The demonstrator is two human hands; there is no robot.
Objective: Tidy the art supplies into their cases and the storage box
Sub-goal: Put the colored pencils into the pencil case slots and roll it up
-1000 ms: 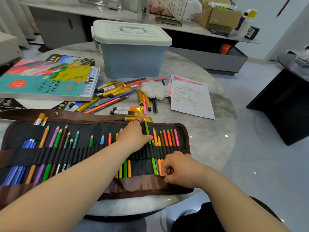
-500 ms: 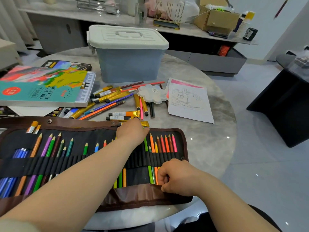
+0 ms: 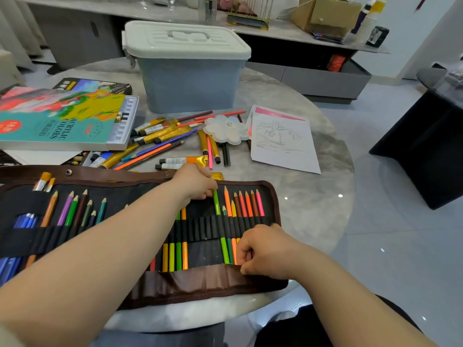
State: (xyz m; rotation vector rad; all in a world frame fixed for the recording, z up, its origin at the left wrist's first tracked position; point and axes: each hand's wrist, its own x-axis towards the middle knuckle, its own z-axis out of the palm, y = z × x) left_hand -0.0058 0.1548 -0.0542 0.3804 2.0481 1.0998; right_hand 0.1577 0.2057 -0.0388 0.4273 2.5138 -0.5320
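Note:
A brown and black roll-up pencil case (image 3: 205, 284) lies unrolled across the near side of the round table, with several coloured pencils in its elastic loops. My left hand (image 3: 194, 182) pinches the top of a green pencil (image 3: 217, 206) that runs through a loop near the case's right end. My right hand (image 3: 265, 249) grips the lower right edge of the case, over the pencil ends. Loose paint tubes (image 3: 183, 160) and pencils (image 3: 150, 154) lie beyond the case. The grey storage box (image 3: 190, 83) stands behind them, white lid on.
An acrylic colours box (image 3: 62, 123) rests at the left on other packs. A white flower-shaped palette (image 3: 225, 130) and a sketch sheet (image 3: 283, 144) lie to the right of the loose tubes. A black side table (image 3: 426, 136) stands at the right, a low shelf behind.
My left hand shifted up along the green pencil toward the case's top edge. The right hand stayed on the lower right edge. The camera leaned in slightly.

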